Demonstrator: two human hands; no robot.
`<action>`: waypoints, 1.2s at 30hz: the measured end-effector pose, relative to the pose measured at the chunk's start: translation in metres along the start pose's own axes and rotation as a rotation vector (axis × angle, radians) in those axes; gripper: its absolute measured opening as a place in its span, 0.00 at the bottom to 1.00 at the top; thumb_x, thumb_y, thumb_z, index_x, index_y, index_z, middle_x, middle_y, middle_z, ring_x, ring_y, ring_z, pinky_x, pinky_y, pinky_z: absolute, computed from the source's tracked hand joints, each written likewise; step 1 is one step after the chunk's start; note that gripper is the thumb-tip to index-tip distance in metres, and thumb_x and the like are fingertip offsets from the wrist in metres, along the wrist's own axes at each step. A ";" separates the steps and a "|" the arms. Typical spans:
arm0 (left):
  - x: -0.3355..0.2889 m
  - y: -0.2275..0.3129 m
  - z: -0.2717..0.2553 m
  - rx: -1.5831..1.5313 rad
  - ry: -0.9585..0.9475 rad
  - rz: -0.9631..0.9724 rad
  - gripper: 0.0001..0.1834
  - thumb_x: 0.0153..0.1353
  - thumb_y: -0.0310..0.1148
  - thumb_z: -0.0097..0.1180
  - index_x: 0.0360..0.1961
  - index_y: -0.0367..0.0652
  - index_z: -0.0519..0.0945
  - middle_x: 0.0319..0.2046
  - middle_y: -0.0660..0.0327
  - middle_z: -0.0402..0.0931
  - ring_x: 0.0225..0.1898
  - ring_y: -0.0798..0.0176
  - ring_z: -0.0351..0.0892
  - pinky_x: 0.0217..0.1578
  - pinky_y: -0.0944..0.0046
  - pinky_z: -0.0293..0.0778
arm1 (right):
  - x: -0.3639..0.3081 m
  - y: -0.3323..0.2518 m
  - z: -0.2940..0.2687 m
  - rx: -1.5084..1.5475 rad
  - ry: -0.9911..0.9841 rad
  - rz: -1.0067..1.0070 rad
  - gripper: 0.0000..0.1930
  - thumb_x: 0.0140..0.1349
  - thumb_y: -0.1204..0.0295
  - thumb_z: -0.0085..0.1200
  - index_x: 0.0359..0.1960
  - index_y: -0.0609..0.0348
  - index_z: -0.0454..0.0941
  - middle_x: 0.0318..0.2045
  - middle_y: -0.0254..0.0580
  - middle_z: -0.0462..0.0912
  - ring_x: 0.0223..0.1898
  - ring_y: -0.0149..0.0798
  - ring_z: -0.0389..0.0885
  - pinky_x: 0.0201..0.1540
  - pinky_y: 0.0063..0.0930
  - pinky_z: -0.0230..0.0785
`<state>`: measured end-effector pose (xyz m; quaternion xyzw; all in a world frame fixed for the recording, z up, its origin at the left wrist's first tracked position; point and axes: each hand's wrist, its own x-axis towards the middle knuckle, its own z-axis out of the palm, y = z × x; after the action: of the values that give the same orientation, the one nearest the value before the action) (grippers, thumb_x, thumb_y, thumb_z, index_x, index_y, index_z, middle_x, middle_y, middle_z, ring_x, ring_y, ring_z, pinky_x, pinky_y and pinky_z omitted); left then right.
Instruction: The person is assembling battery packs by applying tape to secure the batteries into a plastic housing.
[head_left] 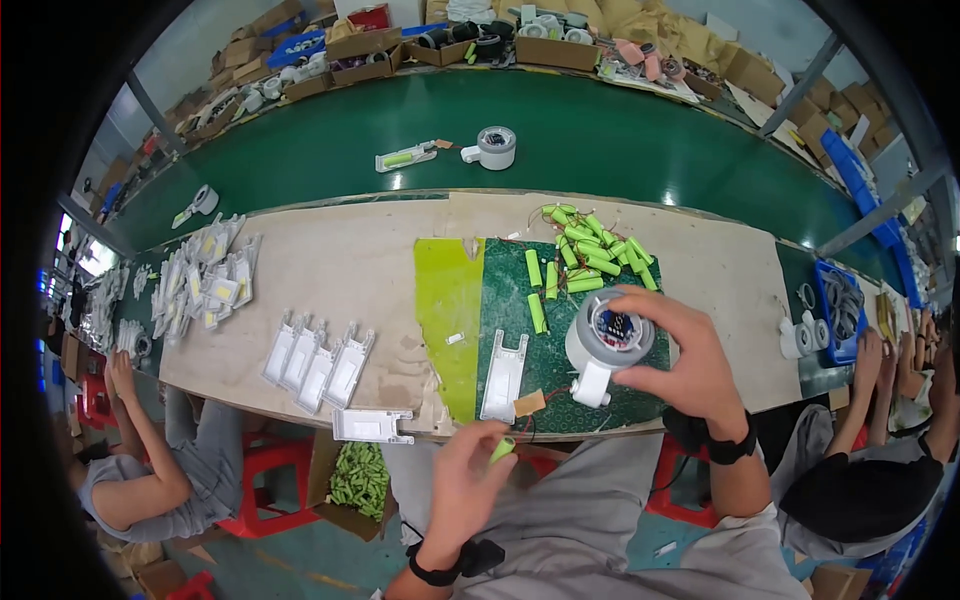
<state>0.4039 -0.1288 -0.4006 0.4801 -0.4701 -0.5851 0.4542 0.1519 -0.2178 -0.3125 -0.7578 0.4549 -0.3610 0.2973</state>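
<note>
My right hand [690,365] grips a round white-and-grey device head [583,347] over the green mat, its open top showing a circuit board. Thin wires and a small brown tab [529,404] run from it toward a green battery cell [503,449]. My left hand [465,482] pinches that cell just off the table's front edge. Between the hands and a little left, a white plastic handle shell [503,372] lies on the mat. Beyond the device head is a heap of green wired cells [595,250]. Another white shell [373,425] rests at the table edge, near my left hand.
Several white shells [318,362] and a heap of white parts [208,275] lie left. A green conveyor [600,130] behind carries a device head [496,148]. A blue bin [840,312] stands right. Co-workers sit either side. Below, a carton [322,470] holds cells.
</note>
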 end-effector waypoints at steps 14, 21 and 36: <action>0.068 0.033 0.023 0.945 0.247 0.126 0.08 0.46 0.23 0.62 0.30 0.34 0.78 0.26 0.51 0.76 0.28 0.45 0.77 0.31 0.53 0.71 | 0.058 0.039 0.015 0.099 -0.086 -0.144 0.28 0.46 0.70 0.67 0.52 0.60 0.76 0.50 0.49 0.81 0.50 0.49 0.80 0.55 0.34 0.71; 0.080 0.031 0.033 1.193 0.129 0.121 0.06 0.46 0.23 0.62 0.26 0.35 0.77 0.28 0.48 0.78 0.31 0.41 0.78 0.33 0.48 0.73 | 0.057 0.049 0.015 0.086 -0.101 -0.109 0.27 0.46 0.69 0.67 0.52 0.59 0.76 0.48 0.49 0.81 0.47 0.49 0.81 0.51 0.34 0.73; 0.083 0.002 0.030 1.131 0.103 0.261 0.17 0.41 0.26 0.71 0.28 0.37 0.74 0.27 0.50 0.76 0.32 0.41 0.75 0.37 0.50 0.69 | 0.005 0.042 0.006 -0.159 -0.055 0.090 0.33 0.45 0.72 0.68 0.57 0.57 0.70 0.47 0.50 0.79 0.46 0.54 0.80 0.47 0.39 0.73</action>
<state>0.3640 -0.2075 -0.4068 0.6141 -0.7419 -0.1581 0.2179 0.1391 -0.2389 -0.3472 -0.7676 0.5073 -0.2890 0.2644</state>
